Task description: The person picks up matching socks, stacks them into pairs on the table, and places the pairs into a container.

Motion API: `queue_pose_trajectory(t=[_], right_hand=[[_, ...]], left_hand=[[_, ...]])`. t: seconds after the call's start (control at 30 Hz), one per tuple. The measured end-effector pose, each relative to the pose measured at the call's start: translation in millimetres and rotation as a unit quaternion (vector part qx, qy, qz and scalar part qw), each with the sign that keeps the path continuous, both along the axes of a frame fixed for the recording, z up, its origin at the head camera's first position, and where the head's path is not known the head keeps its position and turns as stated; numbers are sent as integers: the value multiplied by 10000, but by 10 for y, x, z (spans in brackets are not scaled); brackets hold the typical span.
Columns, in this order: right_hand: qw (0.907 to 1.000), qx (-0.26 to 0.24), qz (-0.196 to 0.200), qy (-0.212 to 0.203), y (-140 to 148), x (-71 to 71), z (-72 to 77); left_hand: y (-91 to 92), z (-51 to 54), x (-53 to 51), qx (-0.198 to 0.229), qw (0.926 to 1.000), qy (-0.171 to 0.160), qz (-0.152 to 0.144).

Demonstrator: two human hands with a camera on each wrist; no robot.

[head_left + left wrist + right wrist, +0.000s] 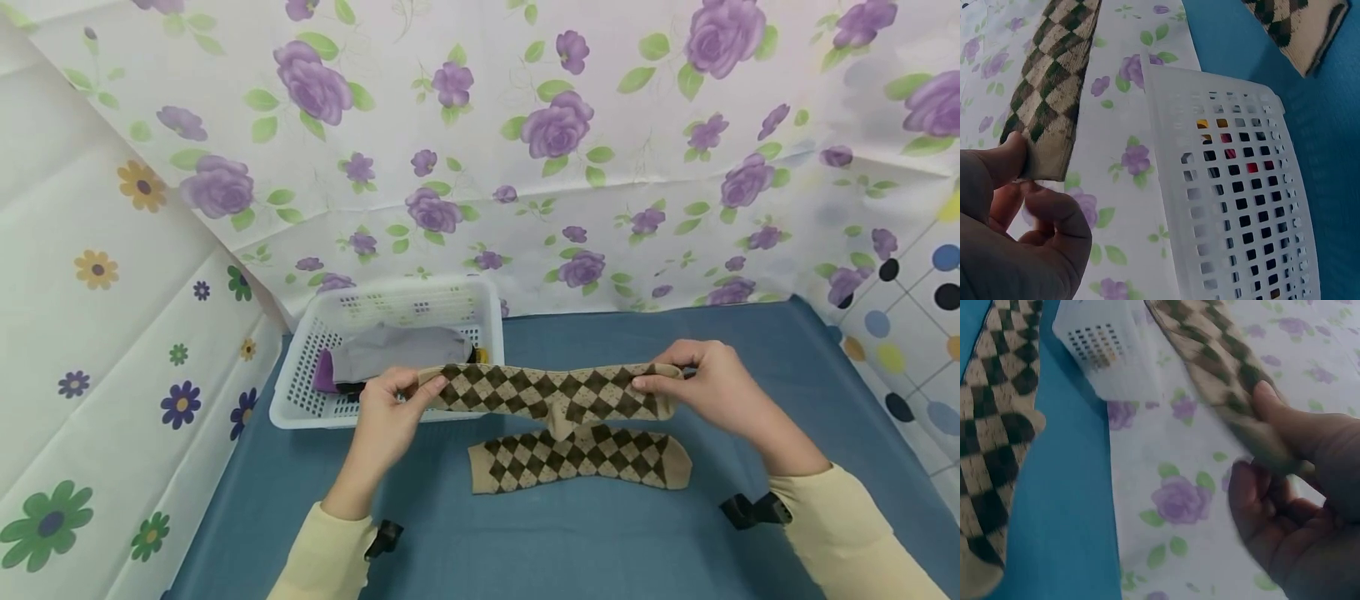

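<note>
A tan sock with dark brown diamonds (517, 390) is stretched sideways in the air between both hands. My left hand (387, 412) pinches its cuff end between thumb and fingers, also seen in the left wrist view. At the other end, my right hand (712, 387) pinches the toe; that end is blurred in the right wrist view. The heel pokes downward at the middle. Just below, a matching sock (577, 460) lies flat on the blue cloth, cuff to the left and toe to the right.
A white perforated basket (288, 400) stands at the back left, behind my left hand. Inside are a folded grey cloth item (401, 354) and a purple one (324, 372). The blue-covered table (480, 550) meets a flowered sheet at the back and patterned sheets at both sides.
</note>
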State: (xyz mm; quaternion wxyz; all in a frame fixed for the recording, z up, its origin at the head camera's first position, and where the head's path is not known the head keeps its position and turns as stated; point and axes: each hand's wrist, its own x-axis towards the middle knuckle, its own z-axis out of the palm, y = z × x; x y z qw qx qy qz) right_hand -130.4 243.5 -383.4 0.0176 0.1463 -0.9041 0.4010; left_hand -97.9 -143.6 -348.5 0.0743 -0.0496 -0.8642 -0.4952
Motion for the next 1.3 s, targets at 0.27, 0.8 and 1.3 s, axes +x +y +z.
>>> queue_pose_trajectory(t=[0.27, 0.8, 1.3], right_hand=[[9965, -331, 34, -771, 87, 14, 3], [9747, -1411, -1289, -1159, -20, 116, -52], [9849, -585, -625, -1506, 128, 245, -180]], left_hand=[[-50, -162, -57, 847, 9930, -812, -137], [142, -139, 36, 1592, 9863, -288, 310], [244, -572, 111, 904, 9954, 261, 173]])
